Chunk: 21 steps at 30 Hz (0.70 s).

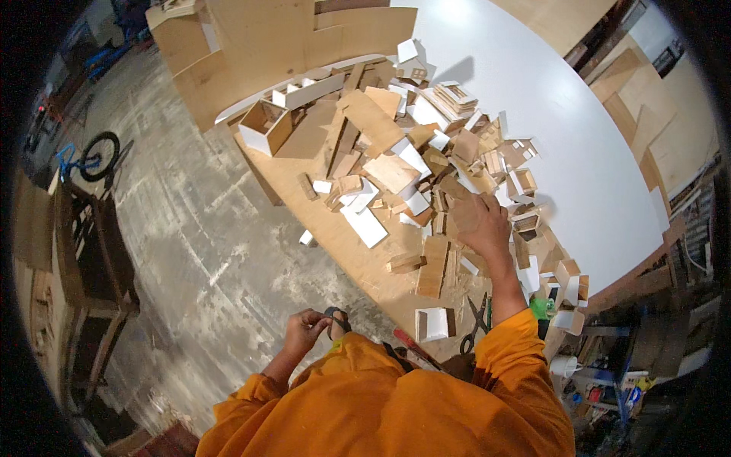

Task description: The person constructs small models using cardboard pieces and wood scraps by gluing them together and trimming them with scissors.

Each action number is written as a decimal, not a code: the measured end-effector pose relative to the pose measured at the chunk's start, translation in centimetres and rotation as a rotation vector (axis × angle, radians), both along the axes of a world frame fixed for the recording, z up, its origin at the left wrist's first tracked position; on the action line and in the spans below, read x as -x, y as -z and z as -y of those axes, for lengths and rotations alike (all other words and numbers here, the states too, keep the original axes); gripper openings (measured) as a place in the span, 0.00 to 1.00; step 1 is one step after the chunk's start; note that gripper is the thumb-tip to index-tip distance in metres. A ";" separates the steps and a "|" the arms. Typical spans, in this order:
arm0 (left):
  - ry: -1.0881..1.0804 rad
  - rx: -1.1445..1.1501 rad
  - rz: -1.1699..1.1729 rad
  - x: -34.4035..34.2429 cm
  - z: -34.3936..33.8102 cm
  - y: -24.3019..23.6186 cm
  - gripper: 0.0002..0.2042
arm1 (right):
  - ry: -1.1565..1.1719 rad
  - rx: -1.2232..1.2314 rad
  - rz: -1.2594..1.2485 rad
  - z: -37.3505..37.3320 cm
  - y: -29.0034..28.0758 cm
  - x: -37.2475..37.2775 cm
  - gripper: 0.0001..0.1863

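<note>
My right hand (493, 222) reaches into a heap of wood offcuts on the workbench (365, 268). Its fingers are closed on a small brown piece of wood (463, 216), partly blurred against the heap. Beside it lie a light wooden board (391, 174) and small open box shapes (522, 183). Low on the left, off the bench edge, my left hand (306, 330) is closed in a pinch. Whatever its fingertips hold, if anything, is too small to make out. Just right of it, a foot in a dark sandal (338, 323) shows.
Scissors (475, 324) lie near my right forearm, close to a white-faced box piece (433, 324). A little white house model (413, 62) stands at the heap's far end, beside a large white panel (548, 99). An open wooden box (266, 128) sits by the bench's left edge.
</note>
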<state>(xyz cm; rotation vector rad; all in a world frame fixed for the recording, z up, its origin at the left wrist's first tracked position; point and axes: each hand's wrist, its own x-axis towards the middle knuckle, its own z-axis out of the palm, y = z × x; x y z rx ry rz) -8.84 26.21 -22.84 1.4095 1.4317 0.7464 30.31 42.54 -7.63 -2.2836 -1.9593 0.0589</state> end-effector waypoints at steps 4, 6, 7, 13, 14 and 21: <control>0.014 -0.028 0.016 0.2 -2.2 -0.6 0.11 | -0.028 -0.138 0.156 0.4 1.3 0.0 0.42; 0.019 -0.028 -0.010 0.3 -2.9 -0.6 0.11 | -0.108 -0.353 0.288 0.4 1.8 1.1 0.37; 0.022 -0.025 -0.020 0.2 -3.2 -0.5 0.11 | -0.167 -0.245 0.150 0.0 2.2 1.5 0.32; 0.041 0.028 -0.001 -0.2 -3.8 -1.0 0.12 | -0.436 0.037 -0.262 -1.2 5.7 5.8 0.21; 0.051 0.025 -0.010 -0.1 -3.7 -0.8 0.12 | -0.426 0.082 -0.206 -1.5 4.9 6.7 0.21; 0.077 -0.014 -0.038 0.5 -3.4 0.0 0.09 | -0.262 0.089 -0.045 -2.5 4.5 6.0 0.25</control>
